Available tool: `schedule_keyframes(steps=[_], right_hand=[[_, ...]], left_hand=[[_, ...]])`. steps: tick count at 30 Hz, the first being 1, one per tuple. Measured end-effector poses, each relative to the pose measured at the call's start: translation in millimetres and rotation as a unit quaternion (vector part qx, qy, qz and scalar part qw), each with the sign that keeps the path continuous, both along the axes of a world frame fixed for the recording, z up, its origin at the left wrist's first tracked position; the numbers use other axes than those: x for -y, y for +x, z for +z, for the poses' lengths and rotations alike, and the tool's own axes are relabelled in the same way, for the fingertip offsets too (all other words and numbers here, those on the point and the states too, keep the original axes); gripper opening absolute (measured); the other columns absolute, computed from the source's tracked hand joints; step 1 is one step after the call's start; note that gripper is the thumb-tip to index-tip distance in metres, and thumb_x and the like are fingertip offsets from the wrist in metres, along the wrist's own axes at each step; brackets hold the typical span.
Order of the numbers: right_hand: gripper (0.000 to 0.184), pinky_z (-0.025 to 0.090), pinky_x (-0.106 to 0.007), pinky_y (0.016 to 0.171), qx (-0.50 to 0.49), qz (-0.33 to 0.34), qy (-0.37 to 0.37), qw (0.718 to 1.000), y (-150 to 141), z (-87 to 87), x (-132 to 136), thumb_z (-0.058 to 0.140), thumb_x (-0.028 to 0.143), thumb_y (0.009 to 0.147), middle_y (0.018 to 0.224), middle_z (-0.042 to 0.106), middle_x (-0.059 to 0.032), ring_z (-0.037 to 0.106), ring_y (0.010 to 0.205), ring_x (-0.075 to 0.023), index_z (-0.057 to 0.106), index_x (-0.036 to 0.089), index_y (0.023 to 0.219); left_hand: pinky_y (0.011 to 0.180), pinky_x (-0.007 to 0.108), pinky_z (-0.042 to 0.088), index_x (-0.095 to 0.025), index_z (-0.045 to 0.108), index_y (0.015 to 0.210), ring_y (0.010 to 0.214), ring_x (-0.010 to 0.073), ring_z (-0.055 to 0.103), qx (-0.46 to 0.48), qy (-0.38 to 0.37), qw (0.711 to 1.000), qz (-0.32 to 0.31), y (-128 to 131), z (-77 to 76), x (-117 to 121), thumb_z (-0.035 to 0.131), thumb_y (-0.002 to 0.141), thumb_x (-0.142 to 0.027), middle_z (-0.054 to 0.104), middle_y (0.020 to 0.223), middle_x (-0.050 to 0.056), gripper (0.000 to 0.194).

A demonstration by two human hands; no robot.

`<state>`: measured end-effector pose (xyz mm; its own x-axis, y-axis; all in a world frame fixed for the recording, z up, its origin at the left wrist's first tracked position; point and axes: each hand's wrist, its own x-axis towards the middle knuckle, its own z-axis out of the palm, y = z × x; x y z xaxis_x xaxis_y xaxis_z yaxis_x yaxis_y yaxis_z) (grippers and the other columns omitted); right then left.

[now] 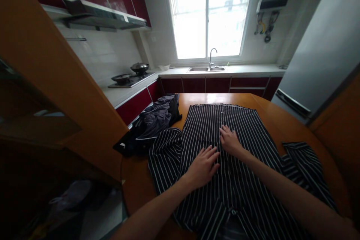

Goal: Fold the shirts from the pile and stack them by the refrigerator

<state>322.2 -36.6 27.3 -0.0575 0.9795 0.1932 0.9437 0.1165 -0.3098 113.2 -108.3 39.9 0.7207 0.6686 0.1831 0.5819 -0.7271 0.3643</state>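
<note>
A black shirt with white stripes [205, 123] lies spread on the wooden table, its collar towards me and its hem at the far side. One sleeve is bent at the left, the other lies out at the right. My left hand [204, 167] rests flat on the shirt left of the button line, fingers stretched. Farther up, my right hand [230, 140] lies on the cloth near the button line, its fingers extended. Neither hand grasps anything.
A heap of dark clothes [157, 120] lies on the table's [213, 98] left side. Beyond are a sink [199, 69] under the window and a stove with pans [140, 68]. A fridge [320, 48] stands at the right, a wooden partition [64, 67] at the left.
</note>
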Motion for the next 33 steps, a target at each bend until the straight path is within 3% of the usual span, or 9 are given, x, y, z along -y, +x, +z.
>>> schedule_keyframes(steps=[4, 10, 16, 20, 23, 27, 30, 33], right_hand=[[0.054, 0.020, -0.059, 0.119, -0.015, -0.020, 0.007, 1.000, -11.2, -17.6, -24.1, 0.032, 0.032, 0.101, 0.162, 0.032, -0.0176, 0.023, 0.152, -0.0301, 0.043, 0.011, 0.150], [0.056, 0.016, -0.055, 0.121, 0.014, 0.007, -0.007, 1.000, -13.1, -40.3, -18.0, 0.034, 0.037, 0.101, 0.161, 0.033, -0.0170, 0.022, 0.152, -0.0302, 0.046, 0.011, 0.149], [0.057, 0.017, -0.056, 0.120, 0.023, 0.010, -0.008, 1.000, -11.8, -40.0, -18.5, 0.033, 0.038, 0.101, 0.161, 0.034, -0.0170, 0.022, 0.152, -0.0311, 0.047, 0.011, 0.149], [0.058, 0.018, -0.057, 0.120, 0.026, 0.012, -0.002, 1.000, -9.7, -45.9, -19.7, 0.032, 0.040, 0.100, 0.160, 0.036, -0.0163, 0.023, 0.152, -0.0308, 0.046, 0.012, 0.149], [0.058, 0.018, -0.057, 0.120, 0.029, 0.010, 0.003, 1.000, -7.6, -50.7, -20.8, 0.031, 0.041, 0.100, 0.160, 0.036, -0.0156, 0.023, 0.152, -0.0305, 0.048, 0.014, 0.148], [0.060, 0.018, -0.057, 0.120, 0.031, 0.013, 0.005, 0.999, -6.6, -52.0, -21.0, 0.029, 0.042, 0.099, 0.159, 0.037, -0.0169, 0.024, 0.151, -0.0314, 0.049, 0.012, 0.148], [0.061, 0.018, -0.057, 0.120, 0.028, 0.011, 0.006, 1.000, -6.5, -52.0, -20.8, 0.029, 0.042, 0.099, 0.159, 0.038, -0.0174, 0.025, 0.151, -0.0320, 0.049, 0.010, 0.147], [0.062, 0.017, -0.057, 0.120, 0.026, 0.008, 0.011, 1.000, -6.0, -53.7, -21.4, 0.028, 0.043, 0.099, 0.159, 0.037, -0.0167, 0.025, 0.151, -0.0319, 0.049, 0.011, 0.147]], left_hand=[[0.122, 0.060, 0.019, -0.024, 0.033, 0.156, 0.154, 0.0317, 0.012, -0.037, -0.007, 0.994, 0.103, -12.7, -13.5, -16.7, 0.039, 0.103, -0.049, 0.023, 0.166, 0.009, 0.059], [0.119, 0.069, 0.014, -0.030, 0.031, 0.158, 0.153, 0.0380, 0.009, -0.098, -0.038, 0.990, 0.096, -20.7, -28.1, -20.9, 0.047, 0.098, -0.058, 0.017, 0.167, 0.011, 0.068], [0.119, 0.068, 0.016, -0.031, 0.034, 0.156, 0.153, 0.0379, 0.012, -0.089, -0.045, 0.990, 0.096, -19.2, -24.4, -17.5, 0.050, 0.097, -0.055, 0.020, 0.167, 0.011, 0.066], [0.120, 0.056, 0.030, -0.027, 0.049, 0.146, 0.148, 0.0316, 0.033, -0.027, -0.021, 0.993, 0.115, -28.1, -7.1, -29.8, 0.052, 0.098, -0.043, 0.041, 0.159, 0.009, 0.051], [0.115, 0.042, 0.040, -0.022, 0.061, 0.134, 0.133, 0.0240, 0.052, 0.055, 0.036, 0.975, 0.212, -58.2, 17.8, -54.0, 0.053, 0.098, -0.029, 0.057, 0.144, 0.009, 0.038], [0.105, 0.038, 0.046, -0.016, 0.069, 0.118, 0.114, 0.0249, 0.062, 0.077, 0.119, 0.897, 0.418, -125.6, 42.1, -86.4, 0.053, 0.096, -0.024, 0.068, 0.120, 0.011, 0.029], [0.095, 0.039, 0.051, -0.017, 0.072, 0.110, 0.103, 0.0267, 0.065, 0.032, 0.109, 0.841, 0.529, -164.5, 43.6, -97.7, 0.058, 0.094, -0.031, 0.069, 0.109, 0.012, 0.026], [0.088, 0.036, 0.051, -0.019, 0.074, 0.102, 0.097, 0.0256, 0.065, 0.010, 0.085, 0.831, 0.549, -176.4, 38.4, -99.6, 0.062, 0.092, -0.039, 0.069, 0.103, 0.011, 0.025]])
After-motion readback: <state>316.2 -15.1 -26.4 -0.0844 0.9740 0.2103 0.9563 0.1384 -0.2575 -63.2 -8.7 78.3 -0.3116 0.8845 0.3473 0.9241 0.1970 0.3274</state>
